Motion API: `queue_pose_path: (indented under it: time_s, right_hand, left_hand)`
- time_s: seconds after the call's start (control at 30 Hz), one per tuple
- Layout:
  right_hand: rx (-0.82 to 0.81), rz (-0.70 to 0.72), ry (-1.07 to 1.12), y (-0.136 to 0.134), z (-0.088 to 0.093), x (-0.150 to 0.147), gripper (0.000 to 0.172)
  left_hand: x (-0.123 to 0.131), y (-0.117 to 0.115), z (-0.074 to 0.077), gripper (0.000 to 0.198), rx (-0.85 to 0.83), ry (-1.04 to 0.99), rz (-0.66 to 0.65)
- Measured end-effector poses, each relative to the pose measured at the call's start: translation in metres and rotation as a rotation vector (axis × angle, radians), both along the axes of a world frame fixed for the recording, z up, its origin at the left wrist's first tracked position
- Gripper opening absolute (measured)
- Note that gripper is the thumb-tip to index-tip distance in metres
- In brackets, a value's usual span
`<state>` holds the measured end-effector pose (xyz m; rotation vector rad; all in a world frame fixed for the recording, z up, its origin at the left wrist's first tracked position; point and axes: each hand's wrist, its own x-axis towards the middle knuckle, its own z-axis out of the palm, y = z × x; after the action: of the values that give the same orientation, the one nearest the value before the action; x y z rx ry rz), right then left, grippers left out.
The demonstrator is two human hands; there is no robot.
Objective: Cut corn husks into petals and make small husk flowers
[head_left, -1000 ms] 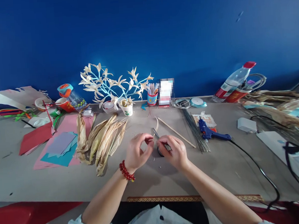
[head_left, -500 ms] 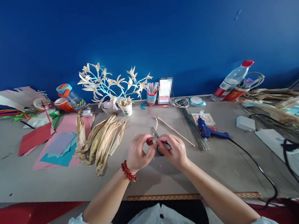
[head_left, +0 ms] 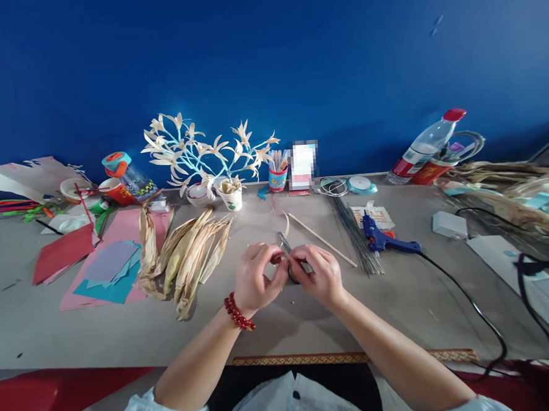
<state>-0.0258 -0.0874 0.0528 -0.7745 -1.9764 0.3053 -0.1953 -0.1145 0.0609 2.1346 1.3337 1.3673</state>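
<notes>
- Both left hand (head_left: 263, 279) and right hand (head_left: 318, 276) curl, fingertips near, over scissors (head_left: 283, 238); whether they clamp something, I cannot tell.
- Fine work, I judge; next move needs steadiness.

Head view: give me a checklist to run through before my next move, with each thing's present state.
1. Hands together: ok, the fingertips of the left hand and right hand meet or nearly meet.
2. Firm grip on something between the fingertips: cannot tell, too small and partly hidden.
3. Scissors fully uncovered: not ok, the hands partly hide them.
4. Glue gun away from the hands: ok, it lies to their right.
5. Glue gun hot: cannot tell.
6. Dried husks uncovered: ok, left of the left hand.
</notes>
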Motion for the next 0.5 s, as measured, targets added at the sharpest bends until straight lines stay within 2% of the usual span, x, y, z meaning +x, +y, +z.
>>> queue_pose_path:
  time_s: [0.2, 0.37, 0.5]
  right_hand:
    - [0.024, -0.026, 0.011, -0.001, 0.001, -0.001, 0.01]
    - [0.014, 0.002, 0.011, 0.0, 0.0, 0.0, 0.01]
    - [-0.013, 0.017, 0.01, 0.0, -0.001, -0.002, 0.009]
  left_hand:
    - [-0.009, 0.002, 0.003, 0.012, 0.024, 0.023, 0.158]
    - [-0.006, -0.001, 0.003, 0.002, 0.061, 0.069, 0.067]
    - [0.001, -0.001, -0.002, 0.01, 0.091, 0.141, 0.077]
